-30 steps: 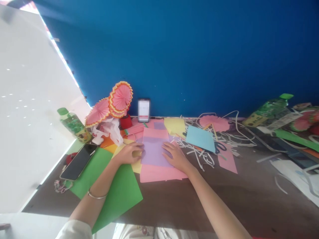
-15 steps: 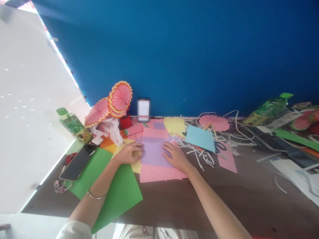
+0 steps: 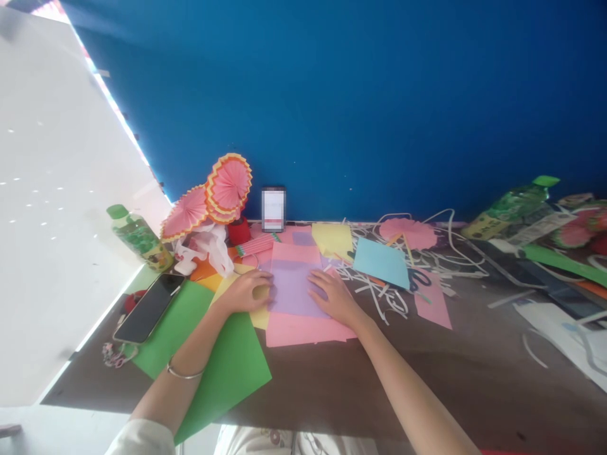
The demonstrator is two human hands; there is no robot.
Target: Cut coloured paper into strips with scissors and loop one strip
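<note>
On purple sheet (image 3: 294,287), right hand (image 3: 332,296) flat, left hand (image 3: 244,292) curled

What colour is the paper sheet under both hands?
Lilac, the paper sheet lying on a larger pink sheet; head view shows it.

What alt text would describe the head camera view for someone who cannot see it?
Two bare hands press on a purple sheet lying on pink paper: the left hand at its left edge, the right hand flat on its right side. Around them on the brown table lie green paper, a phone, pink paper fans and white paper strips.
</note>
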